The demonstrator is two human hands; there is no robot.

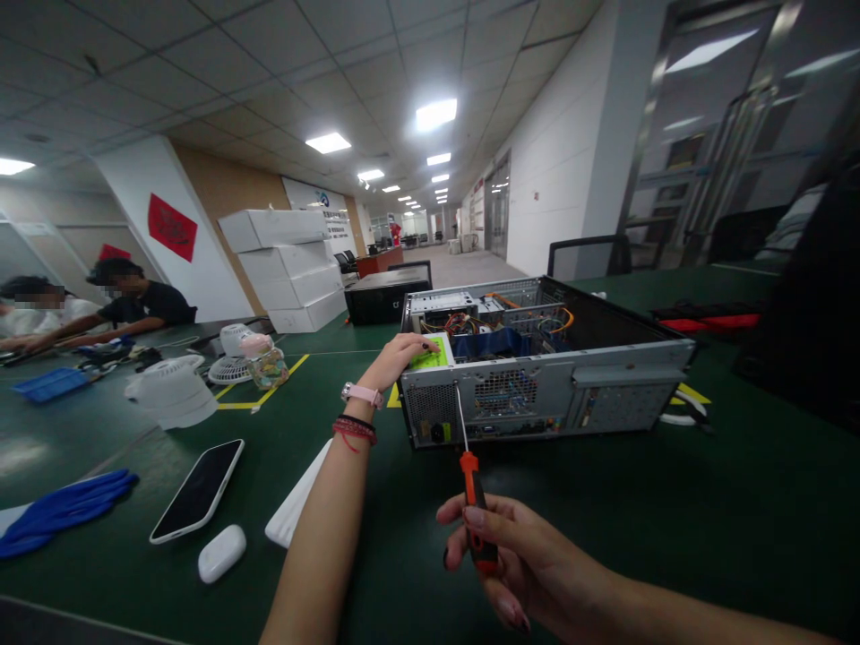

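An open computer case (618,381) lies on its side, its rear panel facing me and its wires and boards showing from above. My left hand (401,356) rests flat, fingers stretched out, on the power supply (438,352) with a bright green label at the case's near left corner. Between the fingers and thumb of my right hand (517,546) is an orange and black screwdriver (476,493). Its shaft points away from me, and the tip meets the rear panel near the power supply's edge. Any screw at the tip is too small to make out.
Left of my forearm lie a phone (198,491), a white earbud case (221,553), a white slab (296,502) and blue gloves (67,506). Farther back are a jar (265,363), a blue tray (50,383) and stacked white boxes (292,273). Two people sit at far left.
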